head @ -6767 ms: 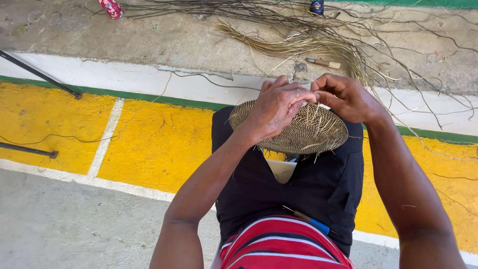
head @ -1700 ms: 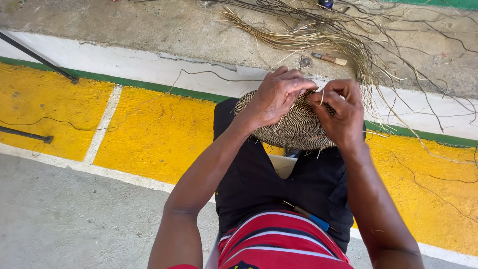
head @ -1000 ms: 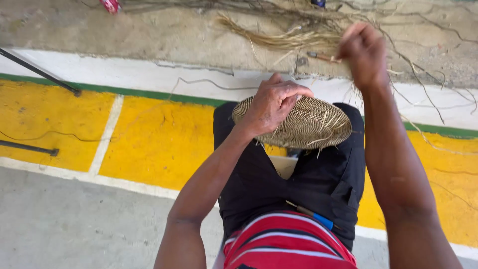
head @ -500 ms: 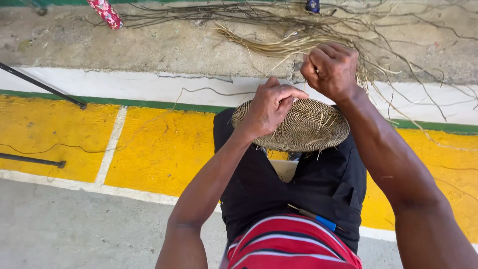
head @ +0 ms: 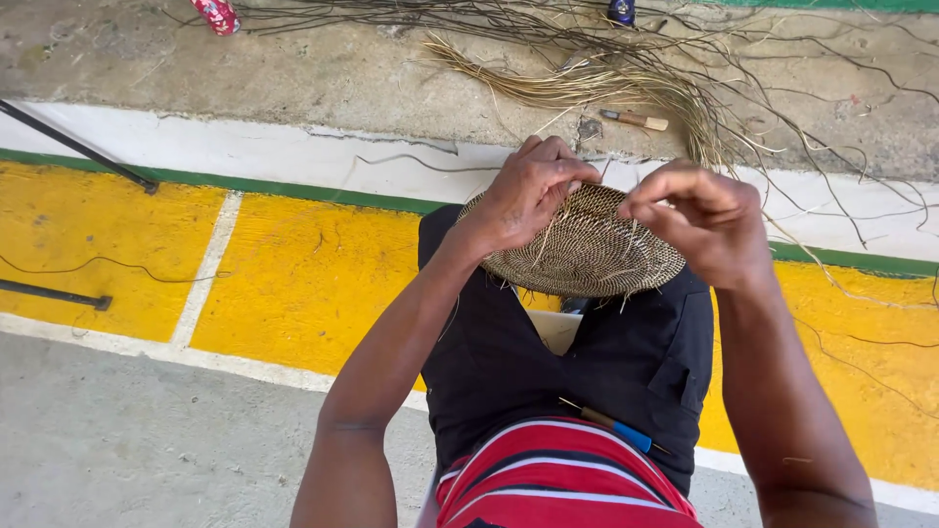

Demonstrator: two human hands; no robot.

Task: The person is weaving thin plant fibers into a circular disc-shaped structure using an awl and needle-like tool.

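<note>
Straw-coloured fibre, woven tight, makes the round basket [head: 585, 244] that lies on your knees, at the centre of your view, so both hands can reach its rim without lifting it. Your left hand [head: 528, 191] presses on the rim at about 10 o'clock of the basket, fingers curled over the edge; it holds the piece steady and seems to keep the last stitch from slipping. Your right hand [head: 702, 220] hovers at 3 o'clock, just above the rim, with the fingers pinched together. It seems to grip a thin strand, but the strand itself is too fine to see clearly. Loose fibre ends stick out under the rim, on the side near your body.

On the concrete floor at 12 o'clock, a bundle of dry grass [head: 606, 83] is spread out, well apart from your knees but still within reach of an arm, so new strands can be taken without standing up. A small tool with wooden handle [head: 636, 119] lies just beside this bundle. Dark thin twigs [head: 469, 15] lie further away, along the top edge. At 6 o'clock a pen-like tool with a blue end [head: 608, 425] rests on your lap, close to your striped shirt [head: 562, 484]. Painted yellow floor [head: 293, 284] runs under your legs.
</note>
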